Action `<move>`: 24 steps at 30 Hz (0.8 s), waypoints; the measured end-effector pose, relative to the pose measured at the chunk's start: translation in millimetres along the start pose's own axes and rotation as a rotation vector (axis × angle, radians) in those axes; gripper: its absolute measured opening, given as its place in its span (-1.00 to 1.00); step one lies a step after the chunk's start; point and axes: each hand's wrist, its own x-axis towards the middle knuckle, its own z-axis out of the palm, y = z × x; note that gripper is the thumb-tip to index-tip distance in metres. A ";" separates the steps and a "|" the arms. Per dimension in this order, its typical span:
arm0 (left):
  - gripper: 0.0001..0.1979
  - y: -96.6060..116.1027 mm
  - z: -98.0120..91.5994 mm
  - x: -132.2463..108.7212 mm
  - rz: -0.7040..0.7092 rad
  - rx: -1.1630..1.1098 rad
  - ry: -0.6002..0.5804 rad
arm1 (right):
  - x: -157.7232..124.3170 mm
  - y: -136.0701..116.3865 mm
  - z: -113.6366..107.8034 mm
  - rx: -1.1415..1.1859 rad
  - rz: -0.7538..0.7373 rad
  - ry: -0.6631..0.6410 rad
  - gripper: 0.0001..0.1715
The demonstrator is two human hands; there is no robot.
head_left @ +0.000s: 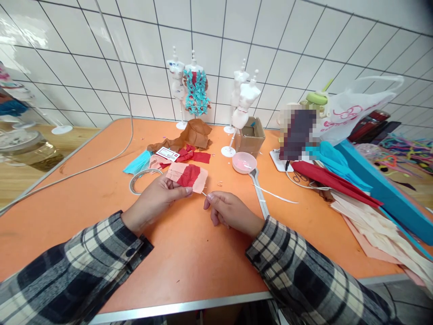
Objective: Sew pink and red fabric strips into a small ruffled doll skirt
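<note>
My left hand [164,196] pinches the lower left edge of a small pink and red crepe paper piece [189,176], thumb on top and fingers behind. The piece is held up off the table, a red band running across its pink ground. At its lower right corner, my right hand [226,208] pinches a thin white stick [203,193], whose tip touches or nearly touches the paper. Most of the stick is hidden by my fingers. Behind the left hand lie a roll of tape [132,183] and red crepe paper scraps [201,157].
Miniature white dress forms [249,95] stand along the tiled wall, one wearing a turquoise ruffled garment [196,92]. A pink bowl [244,162] sits before a cardboard box [250,135]. Folded crepe paper [338,185] and a plastic bag [355,113] lie right. A cable [130,104] crosses the left side.
</note>
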 end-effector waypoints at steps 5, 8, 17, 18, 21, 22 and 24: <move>-0.63 -5.3 1.6 -0.8 -0.007 -0.027 -0.042 | 0.1 1.3 0.2 -0.007 -0.022 -0.001 -0.57; -0.62 -5.4 2.1 -0.3 0.010 -0.012 -0.037 | 0.3 2.8 -0.4 -0.019 -0.041 -0.004 -0.58; -0.62 -8.0 2.0 -0.3 0.039 -0.006 -0.017 | 0.7 3.4 -0.4 -0.009 -0.040 -0.016 -0.61; -0.62 -7.8 2.3 -0.2 0.042 -0.007 -0.013 | 1.0 3.8 -0.4 -0.006 -0.046 -0.015 -0.61; -0.62 -6.6 3.0 -0.1 0.039 -0.005 -0.011 | 1.6 4.5 -0.6 -0.003 -0.051 -0.014 -0.60; -0.61 -6.2 3.1 -0.2 0.036 -0.002 -0.011 | 1.6 4.2 -0.6 -0.001 -0.050 -0.014 -0.60; -0.60 -5.6 3.4 -0.6 0.034 0.000 -0.009 | 1.3 3.0 -0.6 0.005 -0.048 -0.016 -0.62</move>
